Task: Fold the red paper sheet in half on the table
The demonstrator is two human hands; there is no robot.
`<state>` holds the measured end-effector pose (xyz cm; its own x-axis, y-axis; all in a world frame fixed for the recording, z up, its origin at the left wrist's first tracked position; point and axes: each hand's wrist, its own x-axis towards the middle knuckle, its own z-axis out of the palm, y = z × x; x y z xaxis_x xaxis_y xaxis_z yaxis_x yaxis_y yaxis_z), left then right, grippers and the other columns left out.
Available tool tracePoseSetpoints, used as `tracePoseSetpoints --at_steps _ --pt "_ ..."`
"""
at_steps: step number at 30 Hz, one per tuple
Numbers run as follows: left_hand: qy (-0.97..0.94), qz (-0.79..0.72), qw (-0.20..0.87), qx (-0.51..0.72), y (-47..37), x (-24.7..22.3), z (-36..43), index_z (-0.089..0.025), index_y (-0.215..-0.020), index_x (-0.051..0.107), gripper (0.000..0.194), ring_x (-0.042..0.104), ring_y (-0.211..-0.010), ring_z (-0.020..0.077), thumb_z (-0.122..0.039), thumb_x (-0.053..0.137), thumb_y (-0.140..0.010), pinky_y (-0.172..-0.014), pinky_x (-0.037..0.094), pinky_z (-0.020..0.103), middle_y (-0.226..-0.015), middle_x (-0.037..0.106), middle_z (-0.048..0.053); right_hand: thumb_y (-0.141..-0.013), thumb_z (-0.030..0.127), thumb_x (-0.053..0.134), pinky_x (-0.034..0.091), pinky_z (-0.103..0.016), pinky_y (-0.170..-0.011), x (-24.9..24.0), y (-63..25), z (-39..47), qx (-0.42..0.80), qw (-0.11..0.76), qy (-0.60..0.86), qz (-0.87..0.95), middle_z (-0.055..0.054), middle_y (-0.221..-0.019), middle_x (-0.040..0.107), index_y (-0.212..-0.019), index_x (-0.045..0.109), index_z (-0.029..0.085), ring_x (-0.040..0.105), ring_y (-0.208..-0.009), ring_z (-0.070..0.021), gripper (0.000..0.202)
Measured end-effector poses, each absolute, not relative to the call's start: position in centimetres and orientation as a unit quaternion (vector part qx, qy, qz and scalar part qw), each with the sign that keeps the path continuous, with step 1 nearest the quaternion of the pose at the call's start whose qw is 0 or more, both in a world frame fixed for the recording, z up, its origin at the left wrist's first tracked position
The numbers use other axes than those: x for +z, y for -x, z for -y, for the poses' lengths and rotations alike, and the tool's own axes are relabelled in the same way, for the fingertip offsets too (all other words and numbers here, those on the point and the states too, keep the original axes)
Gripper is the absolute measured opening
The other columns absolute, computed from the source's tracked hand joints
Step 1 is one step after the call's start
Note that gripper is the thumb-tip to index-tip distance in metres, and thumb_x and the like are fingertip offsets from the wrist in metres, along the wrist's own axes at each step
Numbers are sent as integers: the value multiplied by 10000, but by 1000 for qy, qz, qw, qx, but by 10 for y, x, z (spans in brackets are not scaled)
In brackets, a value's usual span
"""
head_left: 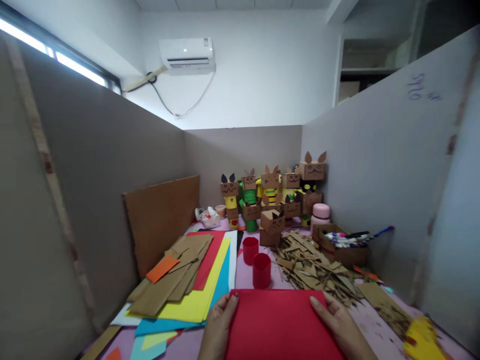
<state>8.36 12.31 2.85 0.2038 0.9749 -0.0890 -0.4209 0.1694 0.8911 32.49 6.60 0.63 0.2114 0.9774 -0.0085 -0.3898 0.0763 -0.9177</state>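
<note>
A person's two bare hands rest flat on a sheet of red paper point(279, 325) at the near edge of a pink-topped table point(367, 325). The left hand point(219, 325) lies open along the sheet's left edge, fingers extended toward the far corner; the right hand point(341, 327) lies open on the sheet's right side, fingers spread and pointing inward. Neither hand grips anything; both simply press on the paper, which lies between them.

Just beyond the fingertips stand two red paper tubes point(261, 270), upright, one behind the other. To the left of the left hand, a fanned stack of coloured sheets point(195, 305), yellow, blue and red, carries brown cardboard pieces point(176, 280) and a small orange slip point(162, 268). To the right of the right hand lies a heap of cardboard scraps point(311, 265), with a yellow scrap point(422, 340) blurred at the near right edge.

Farther off on the right, an open cardboard box point(343, 247) holds markers. A brown cardboard panel point(161, 220) leans against the left partition. At the far end, well apart from the hands, a cluster of cardboard box figures point(273, 195) with drawn faces and pointed ears stands against the back partition, a pink jar point(320, 215) beside them.
</note>
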Motion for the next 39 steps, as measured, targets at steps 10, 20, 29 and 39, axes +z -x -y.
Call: tracePoseSetpoints --at_steps 10,20,29,39 --pt "-375 -428 666 483 -71 22 -145 -184 -801 669 438 679 -797 255 -436 815 -474 -713 521 308 -720 739 28 -699 416 691 446 -245 -627 13 -322 -71 478 698 394 360 -1 -678 690 -756 660 171 612 -668 -164 253" --pt "-355 -441 672 478 -73 33 -135 -176 -800 688 485 678 -745 246 -458 825 -430 -643 525 278 -696 740 26 -681 430 703 445 -252 -619 5 -327 -75 493 696 391 347 -1 -675 702 -772 677 182 616 -630 -159 266" --pt "-354 -432 668 492 -75 30 -134 -169 -803 683 409 659 -849 254 -414 809 -501 -748 500 308 -762 735 43 -713 434 675 466 -263 -634 6 -327 -72 474 699 409 346 -9 -732 717 -821 666 180 647 -705 -181 276" --pt "-370 -362 685 511 -83 34 -122 -163 -614 625 284 582 -524 138 -388 787 -553 -578 432 238 -545 648 -25 -564 455 774 495 -251 -634 14 -327 -64 490 702 443 267 28 -721 725 -827 642 221 656 -753 -191 376"
